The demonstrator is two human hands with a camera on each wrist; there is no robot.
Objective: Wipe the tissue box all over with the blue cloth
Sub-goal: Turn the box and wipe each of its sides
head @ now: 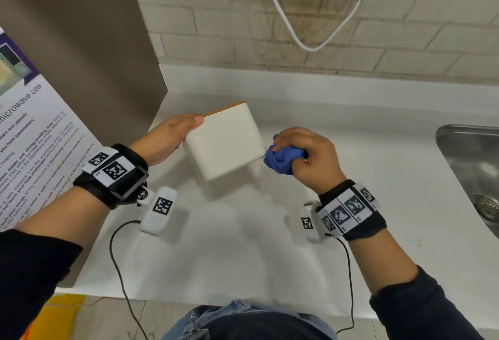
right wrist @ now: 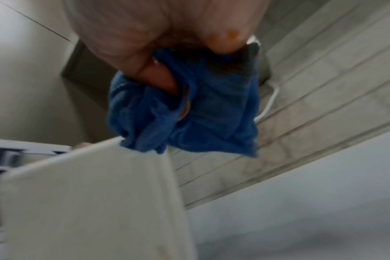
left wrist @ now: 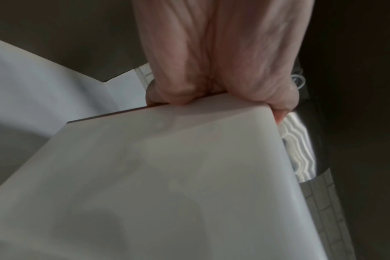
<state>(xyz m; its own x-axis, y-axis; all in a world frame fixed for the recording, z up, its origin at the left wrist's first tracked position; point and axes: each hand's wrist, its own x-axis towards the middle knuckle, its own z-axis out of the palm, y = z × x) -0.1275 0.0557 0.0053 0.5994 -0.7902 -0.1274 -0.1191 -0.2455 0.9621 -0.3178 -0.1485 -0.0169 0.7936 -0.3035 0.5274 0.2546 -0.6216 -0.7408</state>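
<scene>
A white tissue box (head: 225,142) with an orange edge is held tilted above the counter. My left hand (head: 172,134) grips its left side, fingers curled over the far edge, as the left wrist view shows on the box (left wrist: 167,176). My right hand (head: 305,153) clutches a bunched blue cloth (head: 280,160) against the box's right corner. In the right wrist view the cloth (right wrist: 189,112) touches the top edge of the box (right wrist: 89,193).
The white counter (head: 243,245) lies below. A steel sink (head: 469,167) is at the right. A brown panel (head: 81,42) and a printed notice (head: 35,134) stand at the left. A white cable (head: 310,45) hangs on the brick wall behind.
</scene>
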